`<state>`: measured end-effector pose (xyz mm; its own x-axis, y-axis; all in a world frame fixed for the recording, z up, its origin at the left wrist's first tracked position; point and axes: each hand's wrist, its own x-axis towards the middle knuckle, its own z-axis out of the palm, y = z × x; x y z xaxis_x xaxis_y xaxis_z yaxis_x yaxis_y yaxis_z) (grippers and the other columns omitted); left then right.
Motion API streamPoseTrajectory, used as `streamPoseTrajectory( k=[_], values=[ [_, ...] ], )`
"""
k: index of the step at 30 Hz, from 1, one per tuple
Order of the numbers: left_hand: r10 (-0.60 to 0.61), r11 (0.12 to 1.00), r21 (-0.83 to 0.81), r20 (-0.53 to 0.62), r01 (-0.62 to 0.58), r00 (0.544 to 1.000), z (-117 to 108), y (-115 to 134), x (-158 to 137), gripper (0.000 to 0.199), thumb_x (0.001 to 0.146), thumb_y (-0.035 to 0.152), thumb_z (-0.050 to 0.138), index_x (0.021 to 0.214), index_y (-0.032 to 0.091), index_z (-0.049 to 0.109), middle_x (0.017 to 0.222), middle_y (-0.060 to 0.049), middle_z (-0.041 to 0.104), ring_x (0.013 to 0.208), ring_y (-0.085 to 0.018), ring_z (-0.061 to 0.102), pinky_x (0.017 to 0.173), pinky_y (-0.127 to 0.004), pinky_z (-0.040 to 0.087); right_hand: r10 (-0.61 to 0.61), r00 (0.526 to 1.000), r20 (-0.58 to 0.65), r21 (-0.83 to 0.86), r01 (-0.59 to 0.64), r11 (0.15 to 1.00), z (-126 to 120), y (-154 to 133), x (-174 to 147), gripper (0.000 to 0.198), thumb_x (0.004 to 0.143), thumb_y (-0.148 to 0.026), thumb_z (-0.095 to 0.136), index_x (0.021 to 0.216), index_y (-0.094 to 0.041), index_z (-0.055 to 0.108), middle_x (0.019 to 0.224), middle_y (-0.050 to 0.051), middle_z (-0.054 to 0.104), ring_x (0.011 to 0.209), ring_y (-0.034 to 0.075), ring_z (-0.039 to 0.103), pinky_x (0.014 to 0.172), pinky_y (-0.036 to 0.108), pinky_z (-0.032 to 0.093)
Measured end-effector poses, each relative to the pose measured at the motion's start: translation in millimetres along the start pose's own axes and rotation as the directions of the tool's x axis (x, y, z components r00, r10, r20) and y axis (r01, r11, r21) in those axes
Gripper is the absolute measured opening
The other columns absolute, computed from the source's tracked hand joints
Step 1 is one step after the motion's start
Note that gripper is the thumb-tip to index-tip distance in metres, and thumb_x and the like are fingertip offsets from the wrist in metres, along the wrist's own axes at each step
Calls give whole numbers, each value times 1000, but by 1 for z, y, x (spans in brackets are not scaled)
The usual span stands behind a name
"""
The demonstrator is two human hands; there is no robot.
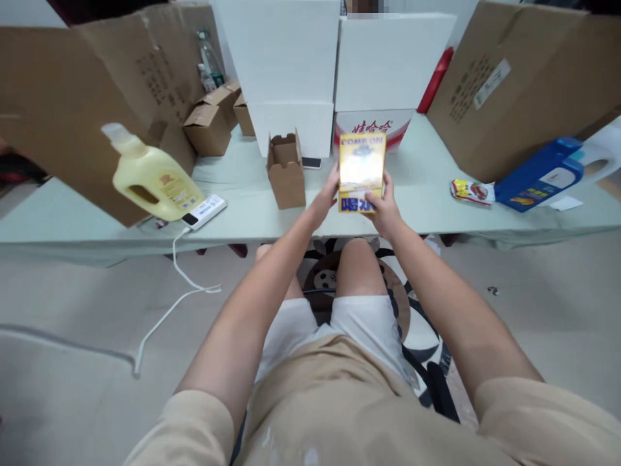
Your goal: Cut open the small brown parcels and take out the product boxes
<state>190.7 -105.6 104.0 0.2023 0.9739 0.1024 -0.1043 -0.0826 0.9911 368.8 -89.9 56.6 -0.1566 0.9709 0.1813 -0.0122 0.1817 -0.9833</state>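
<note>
Between my two hands, above the table's front part, is a yellow box (361, 165) with blue lettering and a bright glare on its face. My left hand (330, 191) grips its left side, the fingers partly behind it. On the lower right edge my right hand (385, 206) is closed, its thumb lying over the front. Left of the box stands a small brown cardboard box (287, 181), its top unfolded. A dark phone-like object (311, 163) lies behind, partly hidden by that carton.
A cream-yellow jug (155, 175) leans at left beside a white power strip (206, 212) with its cable hanging down. White boards (286, 58) rise behind. To the right are a snack packet (472, 192) and a blue bottle (541, 178). Large cardboard boxes (524, 84) flank the table (417, 194).
</note>
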Motion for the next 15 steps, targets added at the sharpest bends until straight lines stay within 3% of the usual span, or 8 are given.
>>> streamPoseTrajectory(
  k=[2,3,6,8,10,15],
  values=[
    [-113,981,158,-24,115,993,-3,-25,8,56,96,52,40,148,32,45,155,-4,54,150,-28,43,116,-45,41,219,969,-114,178,-197,964,-22,17,-2,81,72,-57,71,142,-46,32,142,-1,60,113,22,68,84,42,63],
    [-131,964,231,-28,134,991,-7,-37,11,53,95,51,42,143,29,51,152,-6,57,146,-26,49,113,-43,44,308,936,-170,210,-271,939,-36,24,-1,74,71,-53,71,137,-45,37,138,-3,62,110,21,68,81,39,63],
    [-155,943,292,-44,161,987,-24,-72,22,45,91,47,43,116,18,66,115,-11,75,109,-24,69,92,-37,53,466,820,-333,157,-439,885,-84,38,15,61,72,-47,67,129,-42,46,126,-3,68,97,20,69,71,35,62],
    [-150,934,317,-75,166,986,-39,-91,29,41,88,47,43,97,16,67,87,-8,73,80,-19,67,76,-31,52,506,758,-411,119,-506,854,-114,42,31,59,72,-45,67,128,-41,48,122,-1,68,89,20,68,67,36,61],
    [-119,923,351,-124,156,985,-54,-106,34,36,86,46,45,82,16,65,69,-3,63,63,-14,55,66,-28,46,515,722,-461,97,-536,839,-135,45,47,58,72,-42,68,128,-41,50,123,-1,67,87,19,66,67,36,61],
    [10,884,456,-244,105,970,-86,-129,48,33,85,43,46,60,20,49,56,3,40,59,-13,40,60,-27,33,506,688,-520,37,-573,819,-155,57,72,46,79,-44,64,124,-41,56,127,0,65,89,19,66,64,33,60]
  ],
)
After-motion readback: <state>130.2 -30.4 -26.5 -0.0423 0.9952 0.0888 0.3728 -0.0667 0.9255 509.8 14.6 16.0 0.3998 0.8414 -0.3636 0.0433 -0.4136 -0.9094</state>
